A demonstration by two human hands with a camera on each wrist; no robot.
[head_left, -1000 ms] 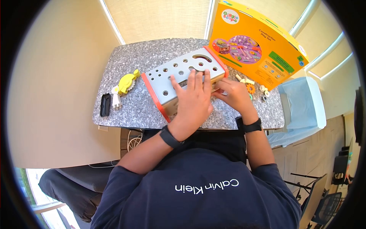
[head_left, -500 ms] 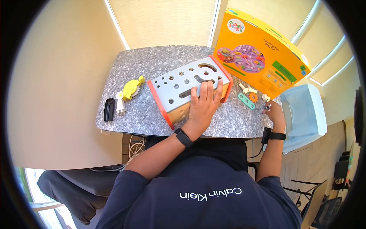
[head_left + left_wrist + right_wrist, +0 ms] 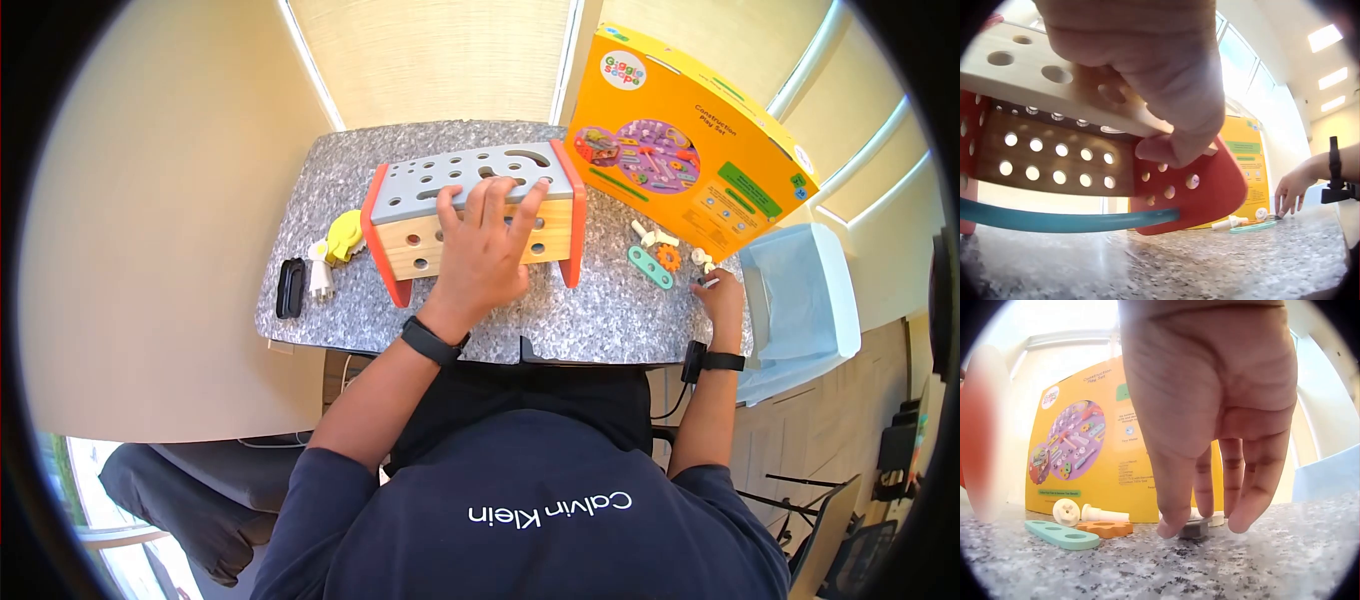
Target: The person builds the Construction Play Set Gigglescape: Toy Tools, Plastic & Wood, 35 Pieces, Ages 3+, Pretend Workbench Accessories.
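My left hand [image 3: 482,255] grips a toy workbench [image 3: 430,245] with a grey holed top, wooden sides and red ends. Its fingers spread over the top, and in the left wrist view the thumb [image 3: 1163,150] hooks under the wooden side's lower edge. A teal bar [image 3: 1072,215] runs along the bench's underside. At the table's right, my right hand [image 3: 722,298] points down, with thumb and fingertip pinching a small dark grey nut [image 3: 1194,530] close to the tabletop. Beside it lie a teal holed strip [image 3: 1063,535], an orange gear [image 3: 1107,529] and white bolts [image 3: 1107,514].
A large yellow-orange box [image 3: 690,140] stands at the back right. On the left lie a yellow toy saw piece [image 3: 345,235], a white piece [image 3: 320,272] and a black tray-like piece [image 3: 289,288]. A bin with a pale blue liner [image 3: 805,300] stands beyond the table's right edge.
My right hand has gone from the bench's front side to the small parts at the right. The bench has turned in my left hand, so its wooden front now shows.
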